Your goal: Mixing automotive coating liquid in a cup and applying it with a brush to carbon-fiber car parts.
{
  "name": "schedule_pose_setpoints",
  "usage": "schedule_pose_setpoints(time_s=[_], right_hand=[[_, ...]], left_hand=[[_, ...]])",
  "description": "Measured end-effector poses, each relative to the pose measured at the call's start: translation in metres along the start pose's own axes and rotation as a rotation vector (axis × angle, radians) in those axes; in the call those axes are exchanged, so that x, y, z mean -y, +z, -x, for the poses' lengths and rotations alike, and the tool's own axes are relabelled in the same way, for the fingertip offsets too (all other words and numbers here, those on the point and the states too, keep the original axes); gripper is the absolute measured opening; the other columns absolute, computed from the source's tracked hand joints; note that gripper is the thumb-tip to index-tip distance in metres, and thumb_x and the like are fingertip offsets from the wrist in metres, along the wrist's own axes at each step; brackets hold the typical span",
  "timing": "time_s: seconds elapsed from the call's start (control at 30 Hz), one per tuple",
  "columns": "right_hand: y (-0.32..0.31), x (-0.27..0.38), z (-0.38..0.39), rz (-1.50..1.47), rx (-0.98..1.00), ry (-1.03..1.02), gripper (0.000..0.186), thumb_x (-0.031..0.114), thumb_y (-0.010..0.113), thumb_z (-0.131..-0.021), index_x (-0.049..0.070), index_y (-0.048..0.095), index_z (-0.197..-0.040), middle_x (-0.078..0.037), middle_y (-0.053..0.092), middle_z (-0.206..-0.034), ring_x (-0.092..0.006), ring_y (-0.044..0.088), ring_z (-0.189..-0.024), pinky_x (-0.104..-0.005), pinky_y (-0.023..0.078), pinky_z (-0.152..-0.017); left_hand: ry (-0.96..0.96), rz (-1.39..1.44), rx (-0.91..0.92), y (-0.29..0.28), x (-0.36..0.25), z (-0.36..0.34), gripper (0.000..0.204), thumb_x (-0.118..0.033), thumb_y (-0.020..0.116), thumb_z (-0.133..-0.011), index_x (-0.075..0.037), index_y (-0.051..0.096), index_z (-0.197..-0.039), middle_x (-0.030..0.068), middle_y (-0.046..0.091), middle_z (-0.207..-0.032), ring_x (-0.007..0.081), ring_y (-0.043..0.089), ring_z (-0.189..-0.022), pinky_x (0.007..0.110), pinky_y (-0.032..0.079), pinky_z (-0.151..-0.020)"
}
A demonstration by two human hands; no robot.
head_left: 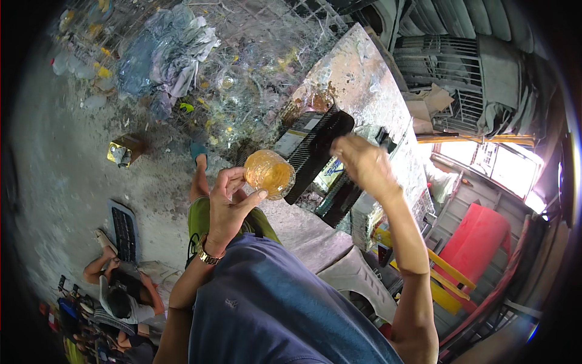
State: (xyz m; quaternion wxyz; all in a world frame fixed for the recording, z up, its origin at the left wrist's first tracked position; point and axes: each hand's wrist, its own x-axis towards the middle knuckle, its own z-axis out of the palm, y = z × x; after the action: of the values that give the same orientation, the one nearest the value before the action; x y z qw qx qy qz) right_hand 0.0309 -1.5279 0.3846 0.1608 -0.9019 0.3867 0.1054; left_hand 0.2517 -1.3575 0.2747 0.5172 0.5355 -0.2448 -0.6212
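Note:
My left hand (pixel 229 203), with a gold-coloured watch on its wrist, grips a clear round plastic cup (pixel 270 175) by its rim. Something amber lies inside the cup, too unclear to name. My right hand (pixel 365 162) is lifted over the right end of a long black slatted part (pixel 321 151); motion smears its fingers, so whether they hold anything is unclear. A pale sheet (pixel 298 134) lies against that part's left side. A second black ribbed piece (pixel 338 200) sits nearer to me.
The parts rest on a stained pale worktop (pixel 376 91). Crumpled plastic sheeting (pixel 176 51) lies on the littered floor at far left, with a gold square tin (pixel 125 150) nearer. Another person (pixel 121 300) crouches lower left by a grey-framed black panel (pixel 123 230). A red panel (pixel 474 239) stands at right.

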Motion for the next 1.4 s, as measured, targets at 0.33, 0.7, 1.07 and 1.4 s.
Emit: schedule_pose_setpoints(time_s=[0.33,0.7,1.07,1.4], right_hand=[[0.020,0.052,0.019,-0.416,-0.043,0.112,0.014,0.017,0.064,-0.090,0.004,0.060,-0.092,-0.015,0.062,-0.074,-0.0298,0.064,-0.065,-0.0383,0.053,-0.061],[-0.001,-0.057,-0.047,-0.108,-0.187,0.412,0.017,0.014,0.061,-0.092,-0.002,0.058,-0.088,-0.021,0.061,-0.072,-0.0370,0.059,-0.063,-0.0395,0.045,-0.059],[0.028,0.071,0.025,0.014,0.115,-0.057,0.014,0.019,0.064,-0.087,0.010,0.057,-0.094,-0.007,0.060,-0.089,-0.0246,0.064,-0.073,-0.0359,0.054,-0.060],[0.030,-0.018,-0.030,-0.201,-0.046,0.542,0.023,0.017,0.062,-0.092,-0.005,0.058,-0.087,-0.024,0.058,-0.065,-0.0395,0.062,-0.062,-0.0410,0.048,-0.056]], left_hand=[[-0.057,0.037,-0.041,-0.013,-0.006,0.003,0.050,0.002,0.074,-0.078,0.002,0.047,-0.120,0.0126,0.058,-0.116,0.0168,0.059,-0.107,0.029,0.046,-0.093],[-0.064,0.004,-0.070,-0.019,-0.002,0.005,0.052,0.000,0.076,-0.077,0.003,0.046,-0.119,0.0143,0.060,-0.113,0.0178,0.060,-0.107,0.028,0.047,-0.091],[-0.044,0.066,-0.087,-0.026,-0.001,0.004,0.054,-0.001,0.077,-0.077,0.003,0.046,-0.120,0.0147,0.058,-0.117,0.0194,0.058,-0.110,0.031,0.045,-0.095],[-0.068,0.032,-0.093,-0.027,-0.003,0.003,0.053,-0.002,0.078,-0.077,0.003,0.046,-0.119,0.0152,0.058,-0.116,0.0194,0.058,-0.110,0.031,0.045,-0.095]])
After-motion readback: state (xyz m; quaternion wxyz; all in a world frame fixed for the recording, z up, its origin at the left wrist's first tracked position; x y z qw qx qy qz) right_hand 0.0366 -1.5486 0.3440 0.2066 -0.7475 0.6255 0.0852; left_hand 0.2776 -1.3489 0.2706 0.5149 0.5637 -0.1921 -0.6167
